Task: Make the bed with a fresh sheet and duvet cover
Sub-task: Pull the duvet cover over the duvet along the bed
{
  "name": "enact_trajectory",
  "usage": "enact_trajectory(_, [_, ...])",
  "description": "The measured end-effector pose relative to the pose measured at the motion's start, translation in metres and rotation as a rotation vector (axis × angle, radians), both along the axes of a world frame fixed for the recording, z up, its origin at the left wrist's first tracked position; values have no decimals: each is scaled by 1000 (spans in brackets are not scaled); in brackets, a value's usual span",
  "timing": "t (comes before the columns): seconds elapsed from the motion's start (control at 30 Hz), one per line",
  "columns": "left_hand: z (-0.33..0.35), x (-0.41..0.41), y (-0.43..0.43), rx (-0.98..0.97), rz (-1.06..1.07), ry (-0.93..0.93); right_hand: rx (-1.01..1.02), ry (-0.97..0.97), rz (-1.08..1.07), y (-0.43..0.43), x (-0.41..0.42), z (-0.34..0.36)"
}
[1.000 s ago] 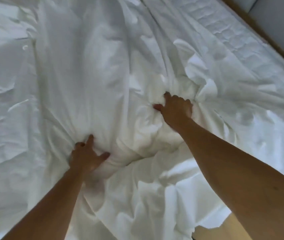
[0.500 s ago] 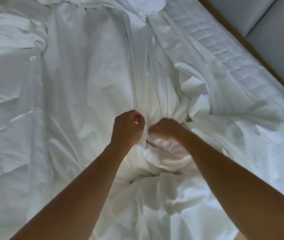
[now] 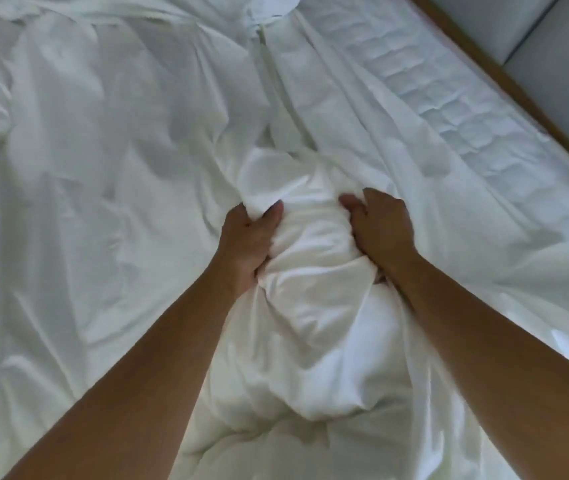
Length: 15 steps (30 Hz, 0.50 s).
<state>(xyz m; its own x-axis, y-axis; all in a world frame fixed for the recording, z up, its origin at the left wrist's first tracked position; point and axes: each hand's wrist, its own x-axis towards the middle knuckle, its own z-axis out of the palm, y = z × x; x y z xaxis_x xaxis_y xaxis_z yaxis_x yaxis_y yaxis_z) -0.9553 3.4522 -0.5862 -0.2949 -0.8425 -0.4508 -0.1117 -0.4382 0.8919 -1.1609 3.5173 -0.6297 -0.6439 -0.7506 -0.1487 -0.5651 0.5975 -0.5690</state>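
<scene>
A single wide-angle camera worn on the head, the only view, looks steeply down and forward, close above white bedding [image 3: 103,202] that fills most of the frame. The forearms enter from 5 and 7 o'clock. The left hand [image 3: 248,240] and right hand [image 3: 380,230] sit near centre. The quilted mattress [image 3: 449,109] and wooden bed frame [image 3: 504,77] lie toward 2 o'clock.

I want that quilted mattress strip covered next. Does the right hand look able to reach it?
Probably yes, once it lets go: the right hand grips the bunched duvet, and only loose fabric lies between it and the quilted mattress strip.
</scene>
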Motion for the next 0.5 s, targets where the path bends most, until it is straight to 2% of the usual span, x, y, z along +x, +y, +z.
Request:
enact_trajectory(0.03, [0, -8, -1, 27, -1, 56, 3, 6, -46, 0, -7, -3])
enact_trajectory(0.07, [-1, -16, 2, 39, -46, 2, 81, -59, -45, 0, -6, -12])
enact_trajectory(0.13, [-4, -27, 12, -9, -212, -292, 323, -221, 44, 7, 4, -38])
enact_trajectory(0.2, [-4, -11, 18, -120, -396, -451, 398, -254, 21, 6, 5, -48])
enact_trajectory(0.23, [3, 10, 17, -228, -400, -511, 406, -248, 0, 2, 3, -49])
enact_trajectory(0.3, [14, 82, 11, -508, -181, -766, 447, -239, -28, -4, -4, -51])
enact_trajectory(0.33, [18, 131, 10, -557, -14, -959, 471, -241, -34, -4, -4, -51])
enact_trajectory(0.37, [21, 183, 11, -486, 147, -1165, 477, -248, -37, -5, -1, -49])
enact_trajectory(0.4, [22, 237, 15, -301, 275, -1323, 454, -286, -52, -5, 0, -45])
enact_trajectory(0.43, [20, 286, 19, -63, 350, -1371, 410, -362, -79, -8, 1, -38])
enact_trajectory(0.5, [12, 355, 31, 321, 407, -1159, 362, -528, -123, -18, 0, -16])
